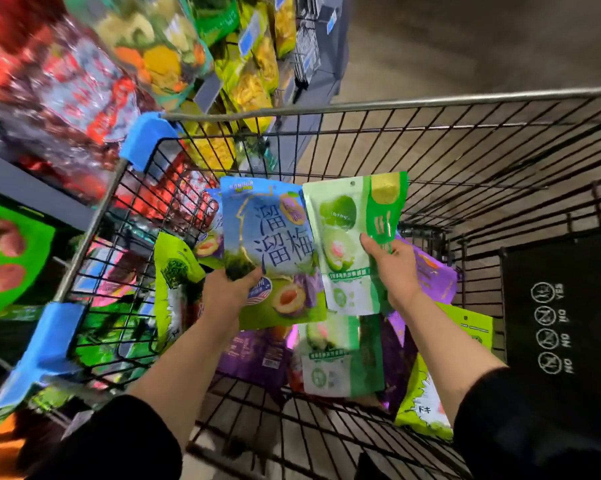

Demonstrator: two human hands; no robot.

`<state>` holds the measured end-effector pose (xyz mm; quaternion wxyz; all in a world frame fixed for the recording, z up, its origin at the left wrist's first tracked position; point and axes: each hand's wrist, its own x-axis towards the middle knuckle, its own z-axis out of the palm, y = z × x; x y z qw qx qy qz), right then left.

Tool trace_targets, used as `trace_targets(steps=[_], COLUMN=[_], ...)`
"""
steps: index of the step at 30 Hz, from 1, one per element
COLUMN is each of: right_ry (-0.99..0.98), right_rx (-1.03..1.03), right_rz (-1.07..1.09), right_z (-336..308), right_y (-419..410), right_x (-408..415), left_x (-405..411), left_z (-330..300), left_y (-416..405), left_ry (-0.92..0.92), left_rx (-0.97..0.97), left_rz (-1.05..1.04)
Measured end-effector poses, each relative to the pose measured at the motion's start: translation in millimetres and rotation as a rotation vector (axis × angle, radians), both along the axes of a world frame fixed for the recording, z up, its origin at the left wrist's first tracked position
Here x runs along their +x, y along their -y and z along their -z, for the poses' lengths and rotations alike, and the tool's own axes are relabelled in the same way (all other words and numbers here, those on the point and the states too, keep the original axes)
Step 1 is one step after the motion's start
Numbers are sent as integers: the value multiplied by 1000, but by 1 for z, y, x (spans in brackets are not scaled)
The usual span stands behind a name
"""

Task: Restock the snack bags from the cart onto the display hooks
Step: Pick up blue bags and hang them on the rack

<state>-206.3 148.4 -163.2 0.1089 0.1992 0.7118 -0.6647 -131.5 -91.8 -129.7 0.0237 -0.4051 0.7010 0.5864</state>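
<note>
Over the black wire cart (430,140), my left hand (230,289) grips a blue and green plum snack bag (268,237) by its lower part, held upright. My right hand (392,268) grips a pale green guava snack bag (347,237) at its right edge, next to the blue one. Down in the cart lie several more bags: a lime green one (174,271) at the left, purple ones (257,355), another pale green one (340,358) and a yellow-green one (427,403) at the right. Hanging snack bags (250,74) fill the display on the left.
Red packs (81,95) and a bright green pack (8,258) crowd the shelf at the left, blurred. Blue corner guards (146,136) sit on the cart's left rim. The black child-seat flap (562,323) with warning symbols stands at the right. Brown floor lies beyond the cart.
</note>
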Motion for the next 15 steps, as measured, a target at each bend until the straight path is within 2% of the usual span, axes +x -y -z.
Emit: trace_targets(steps=[3,8,15], right_ry=[-113,-331,-653], right_rx=[-15,-27,-71], right_rz=[-38,-173,-341], right_z=[-43,-125,-232], right_y=[12,44,112], right_x=[0,13,82], left_x=[5,38,155], left_z=[-36,-98,-179], left_y=[12,45,83], left_ry=[-115,-279,-580], left_rx=[-113,-135,-199], left_rz=[22,-47,-208])
